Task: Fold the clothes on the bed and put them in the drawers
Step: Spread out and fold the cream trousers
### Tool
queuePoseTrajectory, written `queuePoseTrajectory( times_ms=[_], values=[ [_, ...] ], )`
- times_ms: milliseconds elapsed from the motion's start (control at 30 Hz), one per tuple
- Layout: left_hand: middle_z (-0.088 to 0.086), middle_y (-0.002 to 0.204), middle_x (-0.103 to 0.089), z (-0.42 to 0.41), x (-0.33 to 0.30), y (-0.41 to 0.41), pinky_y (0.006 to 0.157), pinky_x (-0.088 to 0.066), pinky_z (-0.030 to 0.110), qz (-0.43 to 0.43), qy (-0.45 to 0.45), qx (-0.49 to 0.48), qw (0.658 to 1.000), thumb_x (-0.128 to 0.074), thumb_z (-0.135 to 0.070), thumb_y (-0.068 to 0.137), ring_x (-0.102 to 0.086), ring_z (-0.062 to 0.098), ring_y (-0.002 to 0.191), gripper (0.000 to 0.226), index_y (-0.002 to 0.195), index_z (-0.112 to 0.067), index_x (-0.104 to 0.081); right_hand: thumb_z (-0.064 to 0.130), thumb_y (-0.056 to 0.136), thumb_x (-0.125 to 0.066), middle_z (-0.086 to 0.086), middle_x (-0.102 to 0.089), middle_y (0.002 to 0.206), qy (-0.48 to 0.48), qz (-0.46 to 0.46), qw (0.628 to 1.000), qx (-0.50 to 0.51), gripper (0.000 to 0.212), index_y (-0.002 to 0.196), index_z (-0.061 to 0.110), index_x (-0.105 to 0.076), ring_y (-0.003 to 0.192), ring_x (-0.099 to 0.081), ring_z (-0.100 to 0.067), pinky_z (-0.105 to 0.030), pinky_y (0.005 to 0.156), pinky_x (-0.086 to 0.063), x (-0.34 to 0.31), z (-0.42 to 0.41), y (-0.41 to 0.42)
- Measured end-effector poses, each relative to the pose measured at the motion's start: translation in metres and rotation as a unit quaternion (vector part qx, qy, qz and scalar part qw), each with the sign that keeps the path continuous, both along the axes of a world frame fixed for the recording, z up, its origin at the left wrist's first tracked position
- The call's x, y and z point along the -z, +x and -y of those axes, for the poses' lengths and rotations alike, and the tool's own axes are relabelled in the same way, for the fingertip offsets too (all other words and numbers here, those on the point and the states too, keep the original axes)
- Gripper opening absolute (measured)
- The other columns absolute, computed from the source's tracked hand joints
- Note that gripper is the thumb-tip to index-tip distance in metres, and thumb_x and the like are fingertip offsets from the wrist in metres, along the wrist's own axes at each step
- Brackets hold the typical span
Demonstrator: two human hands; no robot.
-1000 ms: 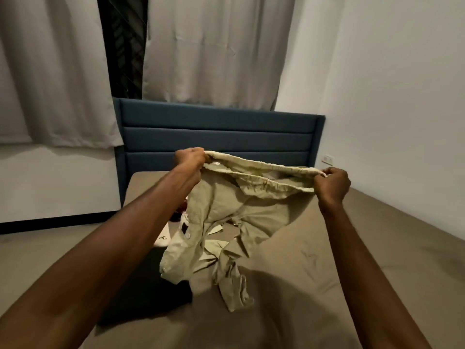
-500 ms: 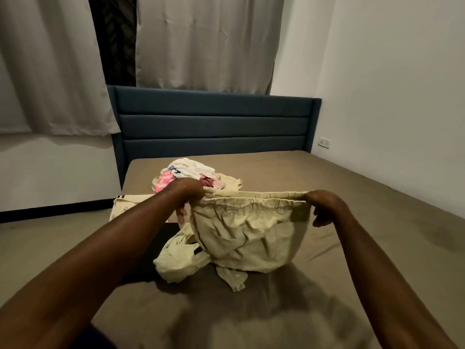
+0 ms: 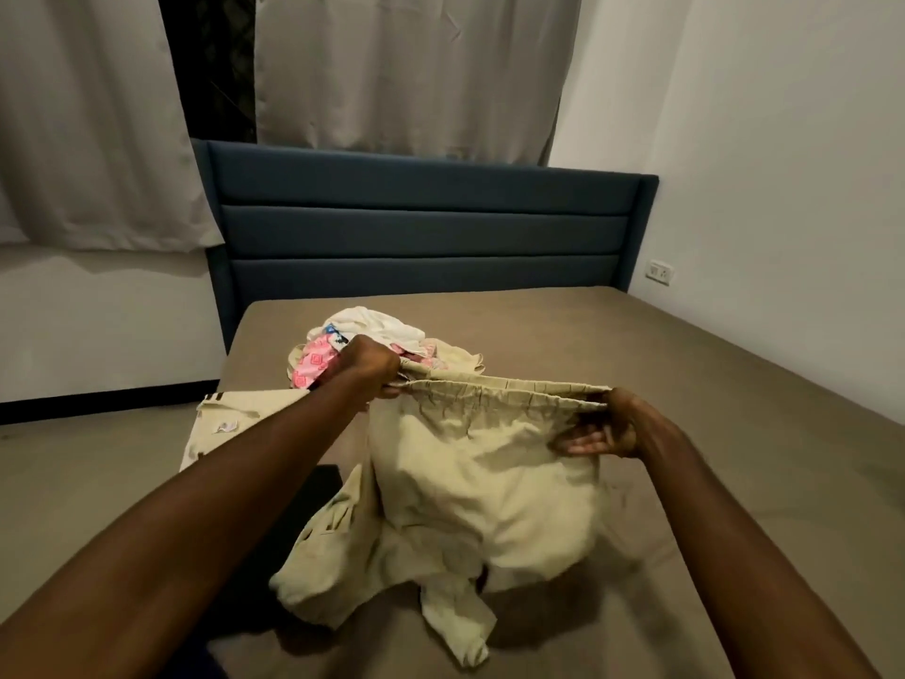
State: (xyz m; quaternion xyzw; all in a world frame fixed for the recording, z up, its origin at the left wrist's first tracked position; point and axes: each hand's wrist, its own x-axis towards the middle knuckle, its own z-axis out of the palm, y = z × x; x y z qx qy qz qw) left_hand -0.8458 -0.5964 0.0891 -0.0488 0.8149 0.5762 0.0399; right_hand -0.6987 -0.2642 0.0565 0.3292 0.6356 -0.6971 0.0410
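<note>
We hold the cream trousers (image 3: 489, 482) by their elastic waistband, left hand (image 3: 369, 367) and right hand (image 3: 612, 426) gripping opposite ends. Their legs crumple on the bed (image 3: 685, 384). A clothes pile (image 3: 372, 343) lies beyond our left hand.

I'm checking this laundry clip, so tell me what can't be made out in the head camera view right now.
- Drawers: none in the head view.
- Pile of clothes: near part hidden behind the left hand; the item count is unclear.
- Beige trousers: legs bunched on the bed, so their lie is unclear.
- Folded beige garment: crossed by the left forearm.
- Right hand: fingertips tucked behind the waistband.
</note>
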Motion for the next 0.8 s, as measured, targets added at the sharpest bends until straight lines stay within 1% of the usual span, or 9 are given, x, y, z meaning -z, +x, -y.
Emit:
queuePoseTrajectory(
  times_ms=[67, 133, 200, 333, 433, 533, 600, 700, 800],
  values=[
    [0.008, 0.106, -0.076, -0.018, -0.027, -0.043, 0.076, -0.062, 0.032, -0.098, -0.009, 0.018, 0.995, -0.071, -0.005, 0.091, -0.073, 0.023, 0.09, 0.012, 0.101, -0.01, -0.077, 0.032, 0.099, -0.045, -0.028, -0.071, 0.101, -0.008, -0.088, 0.995, 0.054, 0.039, 0.107, 0.002, -0.069, 0.09, -0.069, -0.046, -0.057, 0.077, -0.058, -0.029, -0.011, -0.042],
    [0.003, 0.109, -0.077, -0.03, -0.069, -0.065, 0.084, -0.051, 0.019, -0.179, -0.006, 0.044, 0.983, -0.078, -0.007, 0.085, -0.071, 0.017, 0.102, 0.023, 0.106, -0.013, -0.08, 0.037, 0.095, -0.048, -0.017, -0.069, 0.092, -0.011, -0.188, 0.975, 0.12, 0.035, 0.101, 0.012, -0.072, 0.078, -0.062, -0.035, -0.041, 0.07, -0.05, -0.065, -0.021, -0.07],
    [0.006, 0.107, -0.078, -0.045, -0.131, -0.094, 0.088, -0.054, 0.021, -0.237, 0.049, 0.067, 0.968, -0.088, -0.009, 0.074, -0.072, 0.017, 0.102, 0.033, 0.106, -0.014, -0.081, 0.037, 0.097, -0.045, -0.008, -0.074, 0.094, -0.017, -0.296, 0.944, 0.146, 0.038, 0.105, 0.017, -0.076, 0.08, -0.062, -0.024, -0.029, 0.063, -0.043, -0.121, -0.023, -0.09],
    [0.003, 0.094, -0.08, -0.059, -0.27, -0.138, 0.094, -0.06, 0.036, -0.297, 0.173, 0.119, 0.932, -0.099, -0.028, 0.044, -0.076, 0.019, 0.095, 0.046, 0.086, -0.022, -0.082, 0.038, 0.105, -0.034, -0.007, -0.071, 0.121, -0.02, -0.458, 0.873, 0.165, 0.041, 0.116, 0.023, -0.071, 0.108, -0.064, -0.027, -0.041, 0.084, -0.048, -0.249, -0.027, -0.114],
    [-0.001, 0.098, -0.08, -0.053, -0.329, -0.113, 0.094, -0.059, 0.032, -0.373, 0.19, 0.153, 0.895, -0.101, -0.035, 0.049, -0.075, 0.016, 0.101, 0.058, 0.101, -0.023, -0.08, 0.032, 0.107, -0.027, -0.009, -0.066, 0.132, -0.006, -0.547, 0.824, 0.146, 0.044, 0.125, 0.021, -0.064, 0.114, -0.063, -0.025, -0.047, 0.099, -0.044, -0.312, -0.034, -0.116],
    [0.003, 0.103, -0.079, -0.044, -0.341, -0.088, 0.1, -0.057, 0.039, -0.407, 0.223, 0.172, 0.869, -0.097, -0.031, 0.056, -0.074, 0.019, 0.105, 0.059, 0.111, -0.017, -0.078, 0.028, 0.108, -0.025, -0.009, -0.065, 0.137, 0.021, -0.58, 0.8, 0.153, 0.044, 0.13, 0.024, -0.062, 0.127, -0.058, -0.03, -0.048, 0.102, -0.044, -0.337, -0.031, -0.093],
    [-0.001, 0.105, -0.079, -0.036, -0.327, -0.064, 0.099, -0.057, 0.036, -0.419, 0.216, 0.169, 0.866, -0.095, -0.027, 0.066, -0.074, 0.013, 0.104, 0.057, 0.118, -0.017, -0.076, 0.026, 0.107, -0.028, -0.009, -0.065, 0.137, 0.034, -0.605, 0.783, 0.141, 0.041, 0.13, 0.025, -0.061, 0.13, -0.057, -0.032, -0.05, 0.105, -0.043, -0.328, -0.024, -0.066],
    [-0.008, 0.104, -0.078, -0.021, -0.283, -0.013, 0.092, -0.06, 0.029, -0.43, 0.164, 0.139, 0.877, -0.089, -0.035, 0.075, -0.073, 0.004, 0.098, 0.045, 0.117, -0.027, -0.075, 0.023, 0.103, -0.041, -0.004, -0.073, 0.121, 0.074, -0.611, 0.775, 0.143, 0.032, 0.116, 0.026, -0.071, 0.117, -0.065, -0.026, -0.053, 0.108, -0.044, -0.285, -0.008, -0.013],
    [-0.007, 0.095, -0.078, -0.005, -0.215, 0.05, 0.082, -0.062, 0.036, -0.443, 0.083, 0.084, 0.889, -0.074, -0.042, 0.076, -0.074, 0.007, 0.088, 0.039, 0.109, -0.022, -0.078, 0.016, 0.103, -0.045, 0.005, -0.077, 0.1, 0.113, -0.579, 0.783, 0.196, 0.038, 0.093, 0.027, -0.08, 0.101, -0.069, -0.018, -0.047, 0.101, -0.052, -0.212, 0.016, 0.053]
  ],
)
